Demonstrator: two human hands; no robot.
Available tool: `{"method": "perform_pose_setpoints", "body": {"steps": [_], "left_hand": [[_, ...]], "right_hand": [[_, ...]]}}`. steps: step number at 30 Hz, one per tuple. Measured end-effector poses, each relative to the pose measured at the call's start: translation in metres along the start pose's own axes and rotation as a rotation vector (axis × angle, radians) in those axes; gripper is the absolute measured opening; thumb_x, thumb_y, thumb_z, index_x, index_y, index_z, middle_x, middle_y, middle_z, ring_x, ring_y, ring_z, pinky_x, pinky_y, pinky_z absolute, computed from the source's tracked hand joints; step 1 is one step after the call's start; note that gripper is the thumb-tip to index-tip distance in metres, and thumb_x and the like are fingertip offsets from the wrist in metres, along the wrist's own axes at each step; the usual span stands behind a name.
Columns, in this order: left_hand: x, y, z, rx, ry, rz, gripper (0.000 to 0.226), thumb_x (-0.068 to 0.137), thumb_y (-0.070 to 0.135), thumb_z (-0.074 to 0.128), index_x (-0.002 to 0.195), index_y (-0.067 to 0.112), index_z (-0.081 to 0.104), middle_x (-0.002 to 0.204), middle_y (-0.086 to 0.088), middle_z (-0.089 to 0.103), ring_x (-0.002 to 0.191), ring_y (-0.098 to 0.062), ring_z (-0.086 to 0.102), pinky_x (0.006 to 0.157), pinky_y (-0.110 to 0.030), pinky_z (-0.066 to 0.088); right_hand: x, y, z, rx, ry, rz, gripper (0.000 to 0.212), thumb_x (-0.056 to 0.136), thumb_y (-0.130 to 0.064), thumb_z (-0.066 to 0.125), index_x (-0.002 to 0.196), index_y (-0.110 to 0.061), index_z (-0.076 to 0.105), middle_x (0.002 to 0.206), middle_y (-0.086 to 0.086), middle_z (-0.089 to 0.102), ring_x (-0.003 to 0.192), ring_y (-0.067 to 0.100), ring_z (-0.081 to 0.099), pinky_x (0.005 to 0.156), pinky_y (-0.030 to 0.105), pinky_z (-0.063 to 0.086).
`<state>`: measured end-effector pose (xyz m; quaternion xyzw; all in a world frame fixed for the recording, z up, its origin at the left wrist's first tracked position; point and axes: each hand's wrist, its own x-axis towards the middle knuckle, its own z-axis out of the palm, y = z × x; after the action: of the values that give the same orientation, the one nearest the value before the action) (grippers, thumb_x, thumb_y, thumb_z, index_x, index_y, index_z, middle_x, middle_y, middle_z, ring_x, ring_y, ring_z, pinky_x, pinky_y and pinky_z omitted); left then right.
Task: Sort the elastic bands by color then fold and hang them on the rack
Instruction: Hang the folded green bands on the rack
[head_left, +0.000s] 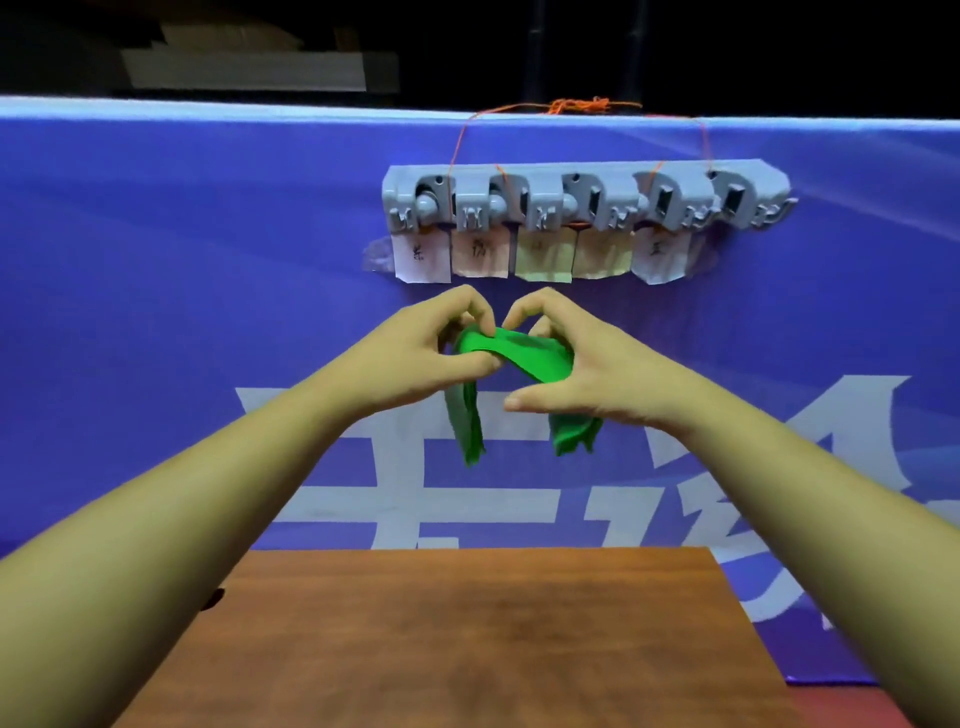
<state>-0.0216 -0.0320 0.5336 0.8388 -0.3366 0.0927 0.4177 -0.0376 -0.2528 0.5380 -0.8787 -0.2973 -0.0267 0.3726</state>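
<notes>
A green elastic band (524, 356) is held up in the air between both hands, draped over the fingers, with its two ends hanging down. My left hand (431, 353) pinches its left part between thumb and fingers. My right hand (576, 364) grips its right part, fingers curled over the top. Above the hands a grey rack (582, 197) with several hooks hangs by orange string on a blue banner. Nothing hangs on the hooks. Several paper labels (540, 254) are taped under the rack.
A brown wooden table (467, 639) lies below my forearms, its top bare where visible. The blue banner (182, 291) with white lettering forms an upright wall behind it. Dark space lies above the banner's top edge.
</notes>
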Motion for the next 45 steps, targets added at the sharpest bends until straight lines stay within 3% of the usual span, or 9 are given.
{"method": "perform_pose_setpoints", "body": {"steps": [2, 6, 11, 20, 23, 26, 34, 39, 45], "left_hand": [[0.007, 0.003, 0.002, -0.031, 0.025, -0.022, 0.022, 0.082, 0.034, 0.068, 0.095, 0.023, 0.055, 0.068, 0.008, 0.047, 0.063, -0.014, 0.04, 0.057, -0.031, 0.036], [0.017, 0.009, 0.0, -0.032, 0.065, -0.019, 0.025, 0.077, 0.04, 0.07, 0.095, 0.027, 0.059, 0.08, 0.001, 0.057, 0.07, -0.016, 0.047, 0.066, -0.034, 0.041], [0.032, 0.022, -0.005, 0.332, -0.022, 0.131, 0.036, 0.079, 0.025, 0.072, 0.107, 0.026, 0.05, 0.09, 0.01, 0.055, 0.083, -0.016, 0.051, 0.072, -0.034, 0.045], [0.078, 0.033, 0.0, 0.039, 0.285, 0.041, 0.018, 0.072, 0.038, 0.062, 0.084, 0.025, 0.059, 0.083, -0.009, 0.065, 0.078, -0.03, 0.058, 0.074, -0.041, 0.05], [0.091, 0.03, 0.002, -0.008, 0.372, 0.009, 0.018, 0.073, 0.037, 0.061, 0.082, 0.021, 0.06, 0.075, -0.009, 0.063, 0.068, -0.022, 0.053, 0.069, -0.039, 0.048], [0.1, 0.025, 0.006, 0.018, 0.461, -0.006, 0.013, 0.079, 0.032, 0.061, 0.082, 0.019, 0.06, 0.077, -0.012, 0.066, 0.073, -0.029, 0.057, 0.069, -0.042, 0.049], [0.112, 0.01, 0.016, 0.166, 0.556, -0.042, 0.006, 0.086, 0.025, 0.059, 0.084, 0.02, 0.056, 0.067, 0.001, 0.059, 0.064, -0.017, 0.05, 0.064, -0.037, 0.047], [0.117, -0.002, 0.024, 0.403, 0.592, -0.06, 0.016, 0.083, 0.038, 0.051, 0.092, 0.027, 0.058, 0.078, 0.001, 0.068, 0.077, -0.03, 0.062, 0.069, -0.043, 0.052], [0.129, 0.004, 0.025, 0.354, 0.706, -0.033, 0.015, 0.088, 0.036, 0.05, 0.093, 0.025, 0.058, 0.079, 0.001, 0.071, 0.08, -0.031, 0.067, 0.068, -0.044, 0.054]], "right_hand": [[0.001, -0.002, -0.001, -0.168, 0.145, -0.093, 0.04, 0.078, -0.025, 0.079, 0.108, -0.026, 0.052, 0.093, -0.006, 0.053, 0.078, 0.001, 0.047, 0.067, 0.013, 0.036], [0.004, 0.005, -0.012, -0.299, 0.368, -0.162, 0.015, 0.08, -0.011, 0.067, 0.094, -0.016, 0.066, 0.091, 0.0, 0.058, 0.083, 0.008, 0.047, 0.072, 0.007, 0.033], [0.006, 0.009, -0.03, -0.298, 0.536, -0.204, 0.013, 0.077, -0.008, 0.063, 0.088, -0.013, 0.068, 0.085, -0.003, 0.06, 0.079, 0.005, 0.05, 0.072, 0.013, 0.036], [0.026, 0.001, -0.059, -0.087, 0.736, -0.105, 0.014, 0.081, -0.008, 0.061, 0.085, -0.018, 0.069, 0.077, -0.01, 0.064, 0.069, 0.0, 0.054, 0.064, 0.011, 0.039], [0.041, -0.003, -0.062, -0.081, 0.781, -0.096, 0.012, 0.081, -0.008, 0.059, 0.085, -0.015, 0.068, 0.076, -0.007, 0.064, 0.068, 0.006, 0.054, 0.061, 0.011, 0.039], [0.055, -0.002, -0.062, -0.087, 0.804, -0.075, 0.012, 0.081, -0.009, 0.059, 0.086, -0.014, 0.068, 0.078, -0.002, 0.067, 0.07, 0.012, 0.057, 0.065, 0.019, 0.043], [0.079, 0.017, -0.055, -0.156, 0.829, -0.016, 0.017, 0.084, -0.013, 0.055, 0.093, -0.02, 0.068, 0.069, -0.008, 0.063, 0.074, 0.022, 0.057, 0.07, 0.036, 0.047], [0.083, 0.027, -0.052, -0.203, 0.832, 0.013, 0.021, 0.086, -0.01, 0.055, 0.101, -0.017, 0.069, 0.074, -0.004, 0.065, 0.073, 0.02, 0.058, 0.071, 0.034, 0.046], [0.094, 0.025, -0.051, -0.185, 0.932, -0.007, 0.019, 0.085, -0.01, 0.052, 0.097, -0.013, 0.067, 0.084, 0.001, 0.069, 0.078, 0.022, 0.059, 0.075, 0.037, 0.047]]}}
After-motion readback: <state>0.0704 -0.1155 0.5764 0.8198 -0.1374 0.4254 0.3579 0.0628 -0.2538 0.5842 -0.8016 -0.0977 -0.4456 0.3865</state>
